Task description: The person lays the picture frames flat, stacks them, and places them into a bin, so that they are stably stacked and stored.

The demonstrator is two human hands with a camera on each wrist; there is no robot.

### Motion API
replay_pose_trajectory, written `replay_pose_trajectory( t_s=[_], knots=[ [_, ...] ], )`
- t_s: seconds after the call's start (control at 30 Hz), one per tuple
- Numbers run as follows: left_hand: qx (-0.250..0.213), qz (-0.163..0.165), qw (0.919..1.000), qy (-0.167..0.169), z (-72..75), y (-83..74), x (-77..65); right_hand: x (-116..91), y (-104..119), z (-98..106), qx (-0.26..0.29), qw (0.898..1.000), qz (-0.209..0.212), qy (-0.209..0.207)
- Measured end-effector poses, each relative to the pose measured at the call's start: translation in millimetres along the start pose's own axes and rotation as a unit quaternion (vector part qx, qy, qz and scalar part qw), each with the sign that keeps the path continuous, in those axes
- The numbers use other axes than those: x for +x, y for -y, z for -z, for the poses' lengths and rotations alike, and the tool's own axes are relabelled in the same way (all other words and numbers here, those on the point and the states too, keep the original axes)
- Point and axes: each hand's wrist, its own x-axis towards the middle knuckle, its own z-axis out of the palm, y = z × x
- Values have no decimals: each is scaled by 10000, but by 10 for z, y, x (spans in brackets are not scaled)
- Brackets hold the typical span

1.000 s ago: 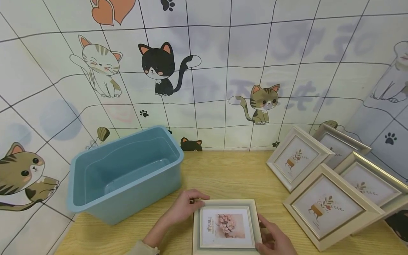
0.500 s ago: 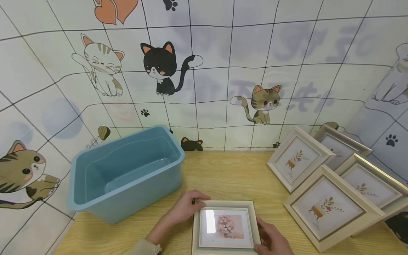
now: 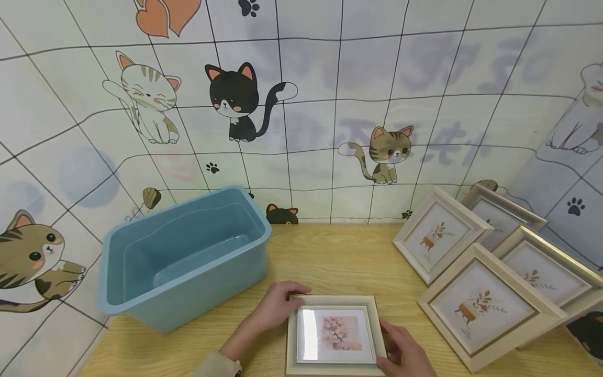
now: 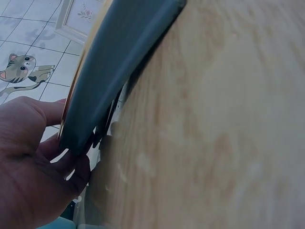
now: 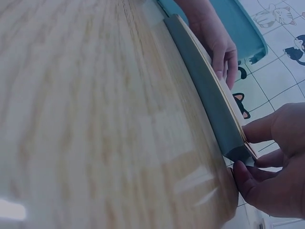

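Observation:
A cream picture frame (image 3: 340, 335) lies nearly flat at the table's front, its pink flower print turned sideways under glass. Bright glare covers the left part of the glass. My left hand (image 3: 277, 305) holds its upper left corner, thumb on top and fingers at the edge. On the opposite side, my right hand (image 3: 406, 351) grips the lower right edge. From the left wrist, the frame's thick side (image 4: 107, 76) shows between the thumb and curled fingers of the left hand (image 4: 35, 152). The right wrist view has the right hand (image 5: 281, 167) pinching the near corner.
A blue plastic bin (image 3: 188, 277) with nothing visible inside stands at the left. Several pale frames with plant prints lean together at the right, the nearest frame (image 3: 490, 309) close to my right hand. A cat-patterned wall covering (image 3: 311, 131) rises behind the wooden table (image 3: 325, 251).
Over the last second a glare patch has appeared on the left of the glass and widened, hiding the lettering. Both hands keep their hold in nearly the same place.

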Motion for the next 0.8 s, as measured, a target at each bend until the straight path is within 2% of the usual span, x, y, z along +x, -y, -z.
replay_pose_trajectory(
  t_s=[0.27, 0.5, 0.8],
  knots=[
    [105, 81, 9999, -11, -7, 30, 2, 17, 46, 43, 184, 9977, -558, 347],
    [264, 315, 9991, 92, -4, 30, -2, 61, 65, 115, 394, 9905, -1076, 761],
    [201, 388, 9989, 144, 2, 39, 17, 75, 73, 144, 492, 9884, -1183, 814]
  ],
)
